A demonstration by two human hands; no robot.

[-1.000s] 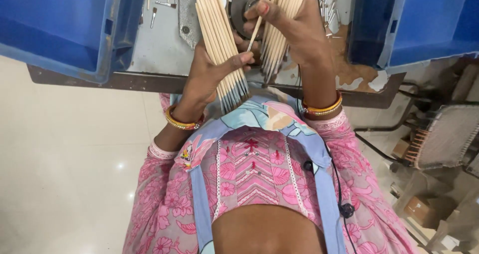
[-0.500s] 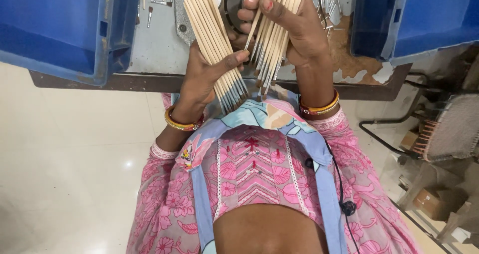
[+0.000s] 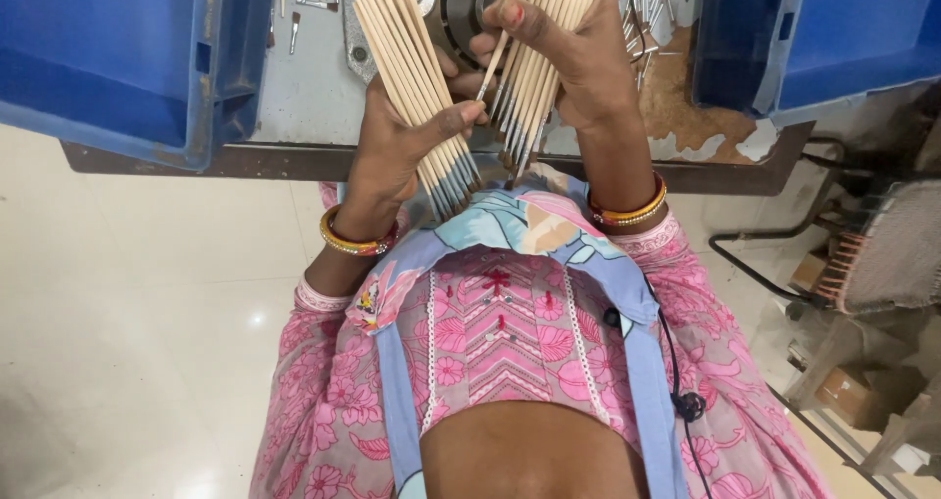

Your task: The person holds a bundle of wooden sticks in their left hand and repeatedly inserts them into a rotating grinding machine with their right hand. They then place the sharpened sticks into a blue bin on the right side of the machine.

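Observation:
My left hand (image 3: 397,146) grips a fanned bundle of thin wooden sticks (image 3: 407,63) with dark grey tips pointing toward my body. My right hand (image 3: 578,58) holds a second bundle of the same sticks (image 3: 549,43), and its thumb and forefinger pinch one single stick (image 3: 498,53) that slants between the two bundles. Both hands are raised over the front edge of a grey metal worktable (image 3: 314,92). Gold and orange bangles sit on both wrists.
A blue plastic crate (image 3: 118,48) rests on the table at the left, another blue crate (image 3: 823,28) at the right. A round metal machine part (image 3: 466,4) and loose metal pins (image 3: 647,14) lie behind the hands. Boxes and a wire rack (image 3: 882,254) stand on the floor at the right.
The two bundles have shifted slightly left and closer together. My right hand's single pinched stick now angles down toward the left bundle.

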